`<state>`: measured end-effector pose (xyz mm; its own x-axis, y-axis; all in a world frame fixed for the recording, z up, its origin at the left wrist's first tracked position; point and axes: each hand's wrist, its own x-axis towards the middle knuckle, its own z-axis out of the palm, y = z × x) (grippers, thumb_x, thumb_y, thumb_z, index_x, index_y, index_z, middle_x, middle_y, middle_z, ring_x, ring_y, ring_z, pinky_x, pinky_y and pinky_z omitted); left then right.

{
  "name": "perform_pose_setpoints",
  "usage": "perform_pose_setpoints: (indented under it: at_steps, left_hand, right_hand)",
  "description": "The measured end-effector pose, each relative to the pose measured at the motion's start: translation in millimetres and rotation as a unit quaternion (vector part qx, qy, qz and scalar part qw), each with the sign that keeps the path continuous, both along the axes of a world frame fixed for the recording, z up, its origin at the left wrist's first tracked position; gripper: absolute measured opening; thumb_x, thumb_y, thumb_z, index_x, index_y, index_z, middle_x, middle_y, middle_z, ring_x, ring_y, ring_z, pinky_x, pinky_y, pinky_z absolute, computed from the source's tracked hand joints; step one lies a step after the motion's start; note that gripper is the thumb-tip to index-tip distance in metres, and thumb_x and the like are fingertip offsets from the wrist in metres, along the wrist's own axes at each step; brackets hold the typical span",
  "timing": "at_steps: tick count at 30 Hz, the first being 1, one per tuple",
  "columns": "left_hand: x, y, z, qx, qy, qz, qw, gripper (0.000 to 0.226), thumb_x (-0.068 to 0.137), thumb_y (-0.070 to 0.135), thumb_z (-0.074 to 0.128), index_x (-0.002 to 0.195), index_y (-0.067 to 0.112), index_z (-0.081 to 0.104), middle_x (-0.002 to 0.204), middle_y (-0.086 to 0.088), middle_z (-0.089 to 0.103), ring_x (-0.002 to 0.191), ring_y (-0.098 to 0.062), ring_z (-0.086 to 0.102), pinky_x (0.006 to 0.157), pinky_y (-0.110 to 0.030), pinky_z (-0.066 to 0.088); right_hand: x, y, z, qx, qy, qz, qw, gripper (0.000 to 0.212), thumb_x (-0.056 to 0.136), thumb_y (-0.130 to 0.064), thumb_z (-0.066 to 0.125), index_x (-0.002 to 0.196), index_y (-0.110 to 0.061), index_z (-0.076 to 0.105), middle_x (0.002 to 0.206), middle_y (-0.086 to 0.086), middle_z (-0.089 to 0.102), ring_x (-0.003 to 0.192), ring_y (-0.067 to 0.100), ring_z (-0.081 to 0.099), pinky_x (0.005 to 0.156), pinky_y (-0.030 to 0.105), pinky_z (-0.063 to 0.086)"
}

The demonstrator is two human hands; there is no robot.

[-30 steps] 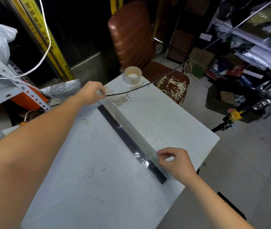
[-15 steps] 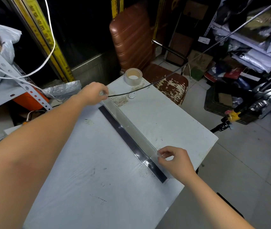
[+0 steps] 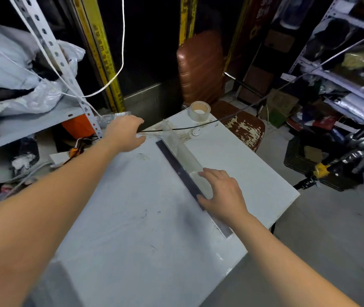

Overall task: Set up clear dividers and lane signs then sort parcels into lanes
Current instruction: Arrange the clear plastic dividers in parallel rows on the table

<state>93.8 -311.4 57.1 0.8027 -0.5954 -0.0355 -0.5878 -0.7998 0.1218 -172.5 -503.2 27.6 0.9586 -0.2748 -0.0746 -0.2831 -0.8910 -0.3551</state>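
step in hand: seating the first clear divider upright on the bench. judged from the layout, it goes best if the panel is kept square to its base and pressed evenly along its length, not just at one end. the far end needs checking before the hands come away.
bench (image 3: 132, 229): white top filling the middle and lower frame, with the divider running diagonally across its right half.
clear divider (image 3: 177, 147): stands on edge from the upper centre of the frame down towards the lower right. it looks upright, though the clear panel is hard to read.
dark strip (image 3: 176, 166): lies flat along the divider's left side, touching its foot. probably the base or adhesive.
right hand (image 3: 223, 193): fingers spread and nearly straight, laid over the near part of the divider, thumb down by the dark strip. it rests on the divider rather than clenching it.
left hand (image 3: 125, 135): left of the divider's far end, near it but apart. fingers loose, and i see nothing gripped.
tape roll (image 3: 199, 110): on the bench's far corner, just beyond the divider's far end, handy if the panel needs fixing.
black cable (image 3: 198, 127): crosses the bench at the divider's far end and could snag or tip it, so keep it off the panel.
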Motion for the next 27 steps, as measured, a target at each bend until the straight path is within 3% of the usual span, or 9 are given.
perform_pose_setpoints:
  at_steps: [3, 6, 10, 17, 21, 27]
  left_hand:
    - [-23, 51, 13, 0.017, -0.018, 0.012, 1.0, 0.057, 0.094, 0.046, 0.063, 0.143, 0.018, 0.055, 0.138, -0.008, 0.062, 0.125, -0.03, 0.058, 0.097, -0.043, 0.051]
    - [-45, 110, 19, 0.053, -0.043, 0.032, 0.997, 0.047, 0.09, 0.05, 0.063, 0.127, 0.021, 0.062, 0.12, -0.005, 0.069, 0.108, -0.028, 0.064, 0.087, -0.042, 0.055]
    - [-80, 184, 20, 0.07, -0.035, 0.083, 0.993, 0.045, 0.09, 0.052, 0.061, 0.12, 0.019, 0.061, 0.116, -0.004, 0.067, 0.106, -0.029, 0.064, 0.081, -0.039, 0.052]
    - [-145, 288, 17, 0.076, 0.002, 0.177, 0.981, 0.053, 0.092, 0.054, 0.054, 0.133, 0.021, 0.054, 0.129, -0.002, 0.062, 0.114, -0.028, 0.061, 0.078, -0.037, 0.05]
    - [-183, 326, 13, 0.085, 0.02, 0.221, 0.971, 0.058, 0.093, 0.054, 0.053, 0.139, 0.018, 0.048, 0.134, -0.006, 0.058, 0.119, -0.031, 0.056, 0.086, -0.042, 0.051]
    - [-232, 359, 11, 0.139, 0.037, 0.252, 0.957, 0.057, 0.098, 0.053, 0.049, 0.142, 0.017, 0.046, 0.142, -0.006, 0.053, 0.122, -0.03, 0.054, 0.092, -0.039, 0.046]
  right_hand:
    - [12, 33, 13, -0.018, -0.002, 0.038, 0.999, 0.061, 0.087, -0.041, 0.07, 0.144, -0.033, 0.051, 0.153, -0.011, 0.047, 0.139, 0.015, 0.042, 0.11, 0.036, 0.036]
    - [18, 69, 24, -0.036, 0.005, 0.071, 0.997, 0.066, 0.088, -0.043, 0.07, 0.148, -0.032, 0.046, 0.158, -0.009, 0.041, 0.144, 0.017, 0.037, 0.115, 0.041, 0.033]
    - [23, 118, 38, -0.06, 0.008, 0.097, 0.993, 0.069, 0.089, -0.044, 0.071, 0.151, -0.031, 0.043, 0.16, -0.008, 0.038, 0.145, 0.019, 0.036, 0.115, 0.042, 0.032]
    - [17, 194, 47, -0.05, 0.015, 0.14, 0.989, 0.068, 0.088, -0.04, 0.07, 0.15, -0.028, 0.043, 0.158, -0.008, 0.041, 0.144, 0.018, 0.036, 0.114, 0.04, 0.031]
    - [5, 228, 41, -0.058, 0.023, 0.176, 0.982, 0.068, 0.089, -0.039, 0.068, 0.151, -0.029, 0.043, 0.158, -0.008, 0.041, 0.144, 0.018, 0.037, 0.114, 0.04, 0.032]
    - [-22, 263, 30, -0.052, 0.037, 0.213, 0.975, 0.066, 0.091, -0.038, 0.067, 0.151, -0.028, 0.042, 0.158, -0.006, 0.042, 0.142, 0.02, 0.038, 0.113, 0.04, 0.032]
